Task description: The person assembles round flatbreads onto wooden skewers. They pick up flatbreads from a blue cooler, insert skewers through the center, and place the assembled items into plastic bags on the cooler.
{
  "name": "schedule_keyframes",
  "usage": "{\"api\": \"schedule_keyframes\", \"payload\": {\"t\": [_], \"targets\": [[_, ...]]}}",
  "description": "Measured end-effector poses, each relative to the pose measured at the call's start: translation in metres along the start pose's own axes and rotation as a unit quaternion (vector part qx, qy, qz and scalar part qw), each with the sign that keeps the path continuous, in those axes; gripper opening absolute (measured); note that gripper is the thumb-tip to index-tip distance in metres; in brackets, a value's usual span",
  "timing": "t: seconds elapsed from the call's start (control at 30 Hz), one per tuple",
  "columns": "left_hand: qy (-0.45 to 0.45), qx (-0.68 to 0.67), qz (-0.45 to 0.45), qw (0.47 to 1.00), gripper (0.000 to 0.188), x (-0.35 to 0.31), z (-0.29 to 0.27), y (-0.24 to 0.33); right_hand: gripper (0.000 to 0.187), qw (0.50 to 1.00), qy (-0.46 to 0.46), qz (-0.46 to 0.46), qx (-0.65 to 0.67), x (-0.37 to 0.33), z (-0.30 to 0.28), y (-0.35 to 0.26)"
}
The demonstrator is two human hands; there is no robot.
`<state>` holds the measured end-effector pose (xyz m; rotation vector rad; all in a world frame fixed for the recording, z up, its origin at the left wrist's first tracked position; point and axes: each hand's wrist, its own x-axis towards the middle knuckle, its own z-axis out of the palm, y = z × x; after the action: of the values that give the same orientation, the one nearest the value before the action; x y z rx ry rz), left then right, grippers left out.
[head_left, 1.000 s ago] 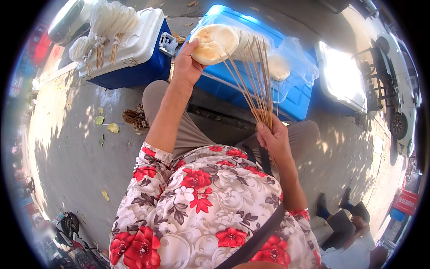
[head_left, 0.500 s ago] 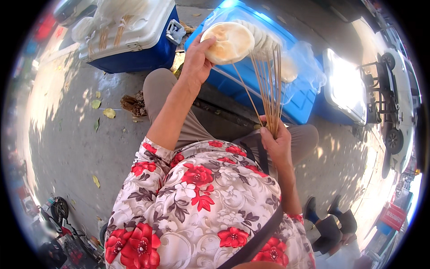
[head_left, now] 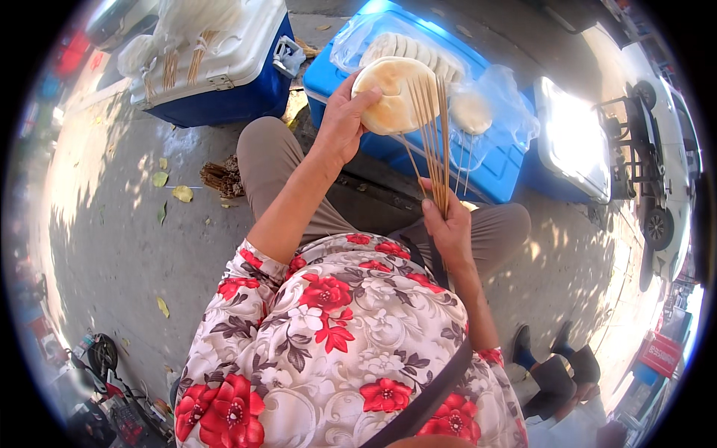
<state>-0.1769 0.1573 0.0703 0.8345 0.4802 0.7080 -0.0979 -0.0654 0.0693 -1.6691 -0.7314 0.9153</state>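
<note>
flatbread (head_left: 387,89): I see cream — browned patches | skewers (head_left: 442,175): tan | box (head_left: 499,164): bright blue | shirt (head_left: 373,328): red-and-grey floral on white

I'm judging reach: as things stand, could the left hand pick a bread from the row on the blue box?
Probably not: the left hand is occupied, gripping one bread. The row lies just beyond it on the blue box, so distance seems no obstacle.
</note>
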Motion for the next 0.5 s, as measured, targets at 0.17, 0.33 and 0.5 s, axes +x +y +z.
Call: {"api": "schedule_keyframes", "payload": {"t": [0.17, 0.33, 0.5], "targets": [[-0.014, -0.002, -0.017, 1.0, 0.043, -0.01, 0.009, -0.011, 0.032, 0.999, 0.008, -0.011, 0.031, 0.009, 0.002, 0.001], [-0.014, 0.006, -0.027, 1.0, 0.044, -0.014, 0.013, -0.01, 0.031, 0.997, -0.003, -0.007, 0.075, 0.016, 0.005, 0.001], [-0.019, 0.008, -0.025, 0.999, 0.044, -0.017, 0.013, -0.01, 0.032, 0.995, -0.01, -0.017, 0.096, 0.021, 0.01, -0.003]]}}
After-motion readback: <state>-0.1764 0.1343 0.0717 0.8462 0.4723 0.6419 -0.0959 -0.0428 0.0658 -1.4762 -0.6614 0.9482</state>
